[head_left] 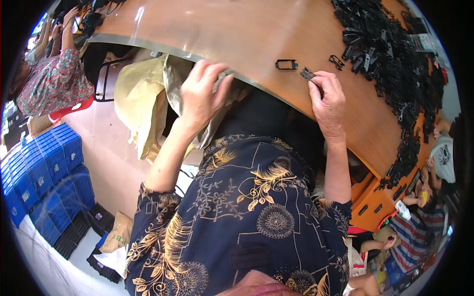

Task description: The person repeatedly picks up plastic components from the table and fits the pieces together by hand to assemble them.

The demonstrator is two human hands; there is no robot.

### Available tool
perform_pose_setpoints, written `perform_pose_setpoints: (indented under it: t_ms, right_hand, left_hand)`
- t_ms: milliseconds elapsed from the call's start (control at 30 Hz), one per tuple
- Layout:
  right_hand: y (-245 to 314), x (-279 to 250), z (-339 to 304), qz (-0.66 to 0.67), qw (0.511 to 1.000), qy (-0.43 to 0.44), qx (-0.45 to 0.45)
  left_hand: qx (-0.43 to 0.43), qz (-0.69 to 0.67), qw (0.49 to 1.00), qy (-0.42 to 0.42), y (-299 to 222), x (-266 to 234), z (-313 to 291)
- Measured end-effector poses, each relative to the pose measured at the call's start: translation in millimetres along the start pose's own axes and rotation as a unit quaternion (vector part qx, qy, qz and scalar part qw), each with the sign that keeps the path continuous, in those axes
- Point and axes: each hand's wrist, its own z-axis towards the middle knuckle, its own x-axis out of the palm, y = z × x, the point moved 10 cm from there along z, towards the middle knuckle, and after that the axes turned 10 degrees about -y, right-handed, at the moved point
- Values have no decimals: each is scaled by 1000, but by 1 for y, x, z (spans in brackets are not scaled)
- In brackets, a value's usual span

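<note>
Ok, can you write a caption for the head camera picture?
Right hand holds a black part at a wooden table, black pile nearby.

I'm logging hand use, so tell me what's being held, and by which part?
The right hand pinches a small black part by one end, the other end sticking out free. The left hand shows nothing in it.

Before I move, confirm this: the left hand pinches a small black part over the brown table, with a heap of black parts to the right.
Wrong hand: the head view shows the right hand pinching the small black part over the brown table; the heap of black parts is indeed to the right.
</note>
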Motion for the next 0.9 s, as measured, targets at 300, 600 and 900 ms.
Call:
perform_pose_setpoints:
  t_ms: [300,600,900]
  right_hand:
    - [-2,-14,-17,-56,997,-44,-5]
    - [-16,13,-15,356,894,-137,236]
    - [-10,5,-4,188,955,-172,152]
  left_hand:
    - [218,92,944,230,-82,137,43]
    - [-271,-371,859,224,-26,158,30]
    - [-342,-513,771,163,-39,157,21]
